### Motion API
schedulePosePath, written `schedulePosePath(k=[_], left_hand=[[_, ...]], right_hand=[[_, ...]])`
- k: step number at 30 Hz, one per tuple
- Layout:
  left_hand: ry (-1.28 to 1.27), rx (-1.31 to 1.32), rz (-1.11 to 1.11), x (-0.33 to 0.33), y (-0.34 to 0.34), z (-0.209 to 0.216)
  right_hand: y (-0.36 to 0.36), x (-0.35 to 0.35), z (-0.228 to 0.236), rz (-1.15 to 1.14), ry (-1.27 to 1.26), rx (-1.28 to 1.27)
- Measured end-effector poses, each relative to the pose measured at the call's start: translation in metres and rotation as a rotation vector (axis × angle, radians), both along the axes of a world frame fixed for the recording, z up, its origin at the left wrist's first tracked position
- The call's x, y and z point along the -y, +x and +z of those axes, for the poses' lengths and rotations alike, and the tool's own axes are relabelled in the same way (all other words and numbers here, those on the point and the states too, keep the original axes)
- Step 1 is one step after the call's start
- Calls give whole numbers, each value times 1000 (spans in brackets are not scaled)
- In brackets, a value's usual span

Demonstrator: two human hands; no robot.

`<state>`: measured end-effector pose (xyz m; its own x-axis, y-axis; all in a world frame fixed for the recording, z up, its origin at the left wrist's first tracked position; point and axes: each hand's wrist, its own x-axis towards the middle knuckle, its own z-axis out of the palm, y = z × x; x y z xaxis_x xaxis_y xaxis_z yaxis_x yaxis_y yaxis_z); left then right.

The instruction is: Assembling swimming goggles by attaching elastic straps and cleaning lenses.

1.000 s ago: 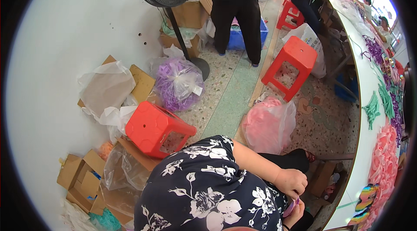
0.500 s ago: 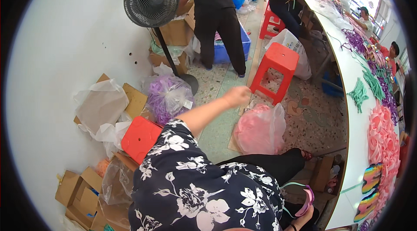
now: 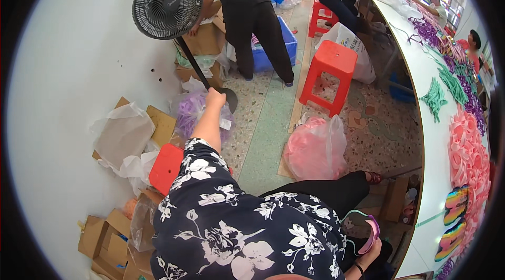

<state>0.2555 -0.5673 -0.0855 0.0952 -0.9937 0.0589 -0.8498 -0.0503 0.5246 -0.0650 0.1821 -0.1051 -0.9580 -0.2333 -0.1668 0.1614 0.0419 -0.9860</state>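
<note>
My left hand (image 3: 214, 98) is stretched out to the far left and rests, fingers curled, on top of a clear bag of purple pieces (image 3: 189, 114) beside the fan's round base (image 3: 230, 100). Whether it grips the bag is not visible. My right hand (image 3: 369, 252) is low at the bottom right, by my knee, and holds a pink sandal with a teal strap (image 3: 368, 226). My flowered dark top fills the lower middle.
A black standing fan (image 3: 167, 3) is at the wall. Red stools (image 3: 331, 69) (image 3: 165, 167), a pink-filled bag (image 3: 315, 148), cardboard boxes (image 3: 102, 246) and a blue crate (image 3: 276, 48) stand on the floor. A long white table (image 3: 428, 143) carries coloured straps. A person in black (image 3: 247, 11) bends over boxes.
My left arm swung from near my lap out over the floor, then further left onto the purple bag. My view has turned left and up the aisle.
</note>
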Motion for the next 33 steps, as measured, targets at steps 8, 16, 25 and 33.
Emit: schedulePosePath(k=[8, 16, 25, 33], left_hand=[[504, 434, -554, -96, -134, -191], [467, -50, -1442, -358, -327, -89], [300, 264, -1805, -419, -289, -9], [268, 231, -1751, -416, -285, -10]], right_hand=[[-2, 3, -2, 25, 3, 18], [8, -5, 2, -35, 65, 24], [15, 9, 10, -37, 101, -13], [3, 8, 3, -2, 134, -15]])
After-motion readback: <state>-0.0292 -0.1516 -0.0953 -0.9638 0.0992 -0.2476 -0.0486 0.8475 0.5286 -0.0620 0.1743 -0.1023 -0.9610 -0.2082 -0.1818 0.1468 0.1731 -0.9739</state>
